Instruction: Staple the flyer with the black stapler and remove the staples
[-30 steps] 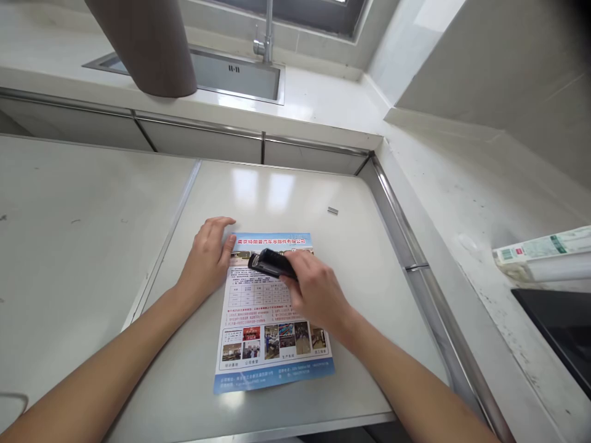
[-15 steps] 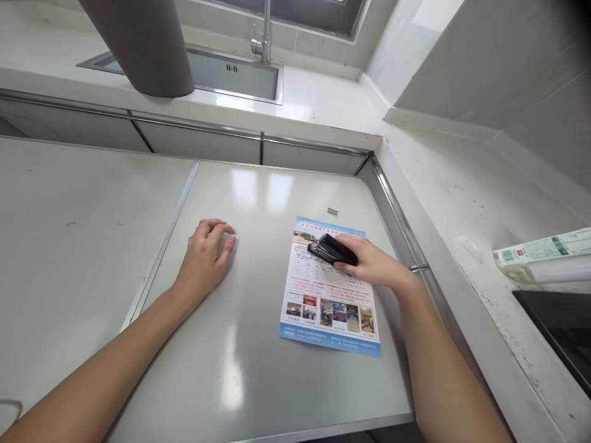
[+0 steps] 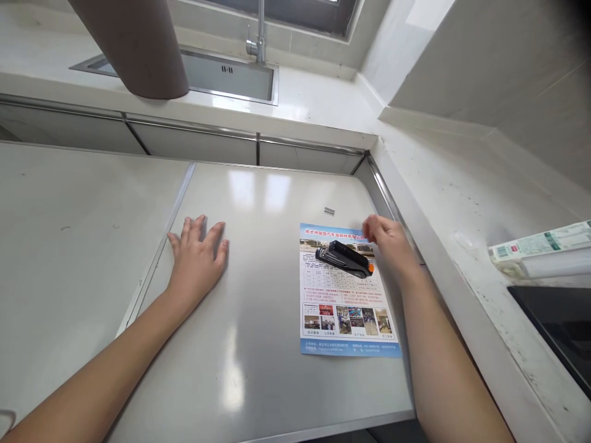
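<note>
A black stapler (image 3: 345, 259) with an orange tip at its right end lies on a printed flyer (image 3: 344, 295). The flyer rests on the white tabletop. My right hand (image 3: 388, 243) is at the flyer's upper right corner, its fingers curled closed over that corner and apart from the stapler. Those fingers hide the corner itself. My left hand (image 3: 196, 258) lies palm down on the tabletop to the left, fingers spread, holding nothing. A small strip of staples (image 3: 329, 211) lies just above the flyer.
Behind the table runs a white counter (image 3: 314, 111) with a sink (image 3: 231, 74), a faucet (image 3: 259, 46) and a brown cylinder (image 3: 143, 55). The raised ledge on the right holds a long green-and-white box (image 3: 545, 240) beside a black panel (image 3: 558, 326).
My right hand has let go of the stapler and moved to the flyer's upper right corner. The flyer has turned and shifted right. My left hand's fingers have spread flat.
</note>
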Demonstrator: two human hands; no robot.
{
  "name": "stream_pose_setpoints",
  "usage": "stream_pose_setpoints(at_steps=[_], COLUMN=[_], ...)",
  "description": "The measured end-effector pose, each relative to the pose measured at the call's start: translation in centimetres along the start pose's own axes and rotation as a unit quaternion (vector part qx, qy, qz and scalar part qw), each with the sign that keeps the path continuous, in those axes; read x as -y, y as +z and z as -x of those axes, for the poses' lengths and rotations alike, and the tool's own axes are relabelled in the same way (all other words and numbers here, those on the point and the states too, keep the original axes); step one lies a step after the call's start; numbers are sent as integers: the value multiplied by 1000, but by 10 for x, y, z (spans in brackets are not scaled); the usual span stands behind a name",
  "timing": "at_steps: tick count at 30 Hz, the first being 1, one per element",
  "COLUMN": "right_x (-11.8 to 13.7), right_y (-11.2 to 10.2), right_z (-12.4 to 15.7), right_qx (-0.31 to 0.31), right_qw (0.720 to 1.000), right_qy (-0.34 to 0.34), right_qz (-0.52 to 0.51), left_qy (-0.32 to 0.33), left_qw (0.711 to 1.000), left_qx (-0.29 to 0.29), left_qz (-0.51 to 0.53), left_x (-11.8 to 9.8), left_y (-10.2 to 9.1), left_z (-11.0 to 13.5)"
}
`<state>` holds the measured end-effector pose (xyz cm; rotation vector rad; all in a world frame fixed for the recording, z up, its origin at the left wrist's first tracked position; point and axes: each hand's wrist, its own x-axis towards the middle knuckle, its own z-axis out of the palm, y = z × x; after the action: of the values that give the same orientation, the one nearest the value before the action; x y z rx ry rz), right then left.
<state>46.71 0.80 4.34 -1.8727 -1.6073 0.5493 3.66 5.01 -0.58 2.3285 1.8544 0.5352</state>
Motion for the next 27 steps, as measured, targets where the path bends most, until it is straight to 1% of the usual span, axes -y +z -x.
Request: stream_pose_setpoints(at_steps=[1,2,3,4,7,11,18,21,23,25,27], right_x=[-8,-17,-25,-32,-43,-39,-36,-32,-27,-23,-22], right_y=[3,7,10,13,20,25,28,31,36,42,50], right_z=[-3,-6,-9,-11,-16,-17,-15,-15,-17,-19,-23], right_qx=[-88,-148,-178,-184,-160,-148,-131,-148,-148,-118,-73], right_qw=[995,986,979,976,976,969,962,960,964,970,971], right_qy=[30,58,79,92,97,94,95,55,-12,-99,-169], right_qz=[21,44,63,77,113,174,218,233,221,188,153], left_qy=[-9,-16,-22,-26,-31,-32,-25,-29,-33,-35,-36], left_qw=[1000,1000,999,999,999,999,1000,999,999,999,999], left_qx=[10,19,24,27,25,25,11,14,19,19,14], left_qz=[-7,-10,-11,-11,-3,-3,4,10,11,12,18], left_x=[1,2,2,3,3,2,4,4,3,3,4], left_y=[1,1,2,2,2,2,4,3,2,1,1], left_z=[0,1,1,1,1,1,1,1,1,1,1])
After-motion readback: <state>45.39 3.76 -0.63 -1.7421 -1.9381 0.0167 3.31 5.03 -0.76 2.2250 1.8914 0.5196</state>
